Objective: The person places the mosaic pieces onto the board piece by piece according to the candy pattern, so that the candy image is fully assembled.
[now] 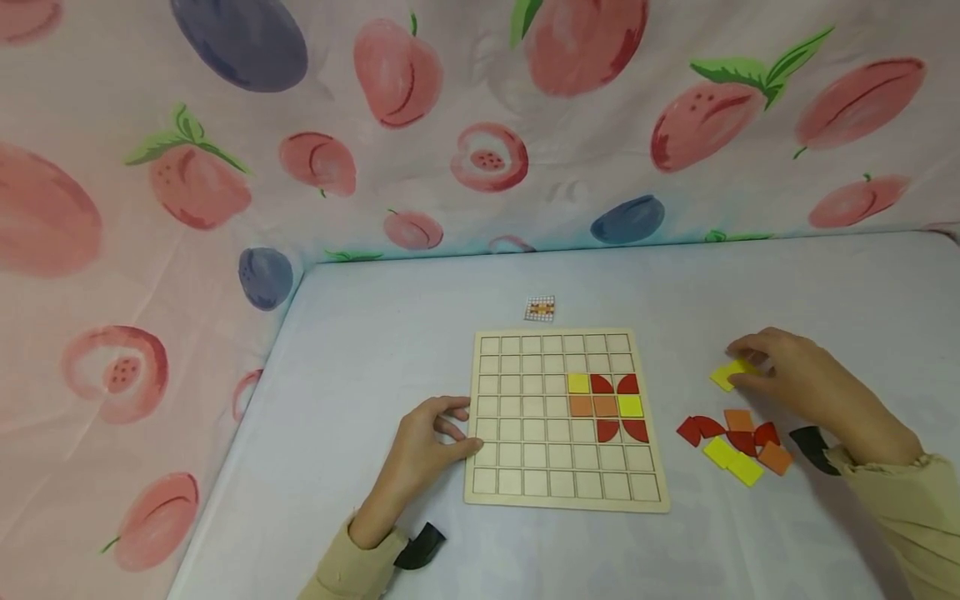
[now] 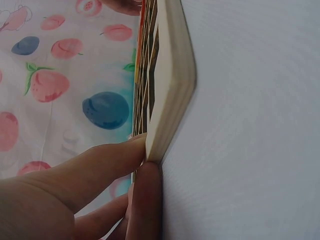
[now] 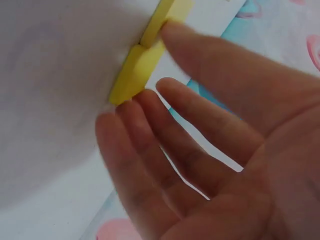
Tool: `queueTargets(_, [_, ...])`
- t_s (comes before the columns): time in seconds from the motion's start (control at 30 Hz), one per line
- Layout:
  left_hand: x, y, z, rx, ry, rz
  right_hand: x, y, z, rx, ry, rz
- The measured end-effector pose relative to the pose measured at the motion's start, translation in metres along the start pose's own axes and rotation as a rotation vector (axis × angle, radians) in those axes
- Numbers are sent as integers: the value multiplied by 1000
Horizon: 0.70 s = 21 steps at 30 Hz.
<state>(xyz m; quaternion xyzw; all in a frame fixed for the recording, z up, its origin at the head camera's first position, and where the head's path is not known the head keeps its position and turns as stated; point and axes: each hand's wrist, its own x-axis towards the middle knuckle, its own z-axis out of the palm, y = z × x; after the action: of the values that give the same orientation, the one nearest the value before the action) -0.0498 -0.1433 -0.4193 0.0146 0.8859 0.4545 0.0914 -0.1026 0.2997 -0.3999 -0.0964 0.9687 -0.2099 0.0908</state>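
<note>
A square wooden grid board (image 1: pixel 517 454) lies on the white table. My left hand (image 1: pixel 423 442) pinches its left edge, with the thumb over the rim (image 2: pixel 167 100) in the left wrist view. Red, yellow and orange tiles fill some squares at the board's right side, including an orange tile (image 1: pixel 604 406) and a yellow tile (image 1: pixel 631 406). My right hand (image 1: pixel 798 371) is over two yellow tiles (image 1: pixel 723 375) right of the board. In the right wrist view the thumb touches one yellow tile (image 3: pixel 155 25); the loosely bent fingers reach the other yellow tile (image 3: pixel 132 75).
Several loose red, orange and yellow tiles lie in a pile (image 1: pixel 738 446) below my right hand. A small printed pattern card (image 1: pixel 540 308) lies behind the board. A fruit-print cloth (image 1: pixel 480 158) hangs along the table's back and left sides.
</note>
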Motion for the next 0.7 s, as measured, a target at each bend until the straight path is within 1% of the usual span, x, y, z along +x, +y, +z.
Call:
queueTargets(0.07, [0, 0, 0, 2, 1, -1, 0, 1, -1, 15, -7, 17])
queueTargets(0.33, [0, 0, 0, -5, 1, -1, -1, 4, -3, 30, 3, 15])
queueTargets(0.53, [0, 0, 0, -7, 0, -1, -1, -1, -4, 25, 2, 40])
queueTargets(0.7, [-1, 0, 0, -8, 3, -2, 0, -7, -5, 29, 9, 33])
